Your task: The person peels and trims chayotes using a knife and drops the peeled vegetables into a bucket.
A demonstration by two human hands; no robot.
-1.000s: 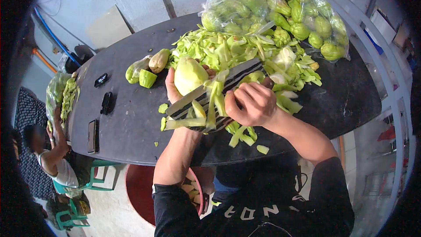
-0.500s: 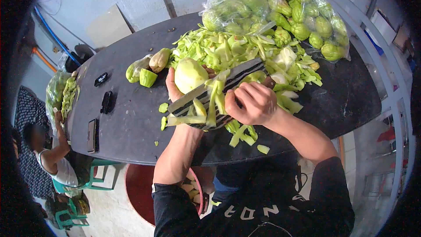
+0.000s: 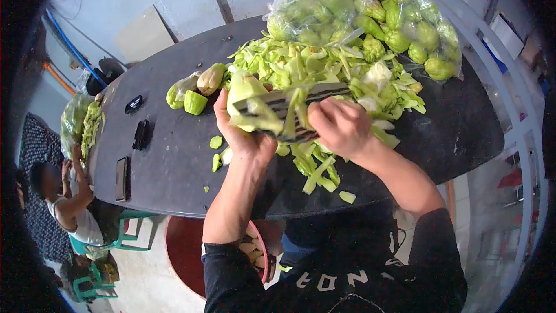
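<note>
My left hand (image 3: 248, 142) is wrapped round a pale green peeled chayote (image 3: 242, 88) above the table. My right hand (image 3: 343, 127) grips a broad knife (image 3: 329, 90), its handle hidden in my fingers. The dark, streaked blade lies across the front of the chayote and seems to touch it. Long strips of peel (image 3: 298, 107) cling to the blade, somewhat blurred. Behind my hands spreads a heap of green peelings (image 3: 284, 65), and more strips (image 3: 317, 175) lie below the knife.
A clear bag of unpeeled chayotes (image 3: 425, 37) stands at the back right. Two whole chayotes (image 3: 210, 79) and a cut one (image 3: 196, 103) lie left of my hands. A phone (image 3: 121, 178) is near the left edge. Below is a red tub (image 3: 184, 255); a person (image 3: 75, 208) sits left.
The knife has moved up and back against the chayote, and its blade is flatter across it. My left hand has tilted the chayote. The seated person's arms have shifted.
</note>
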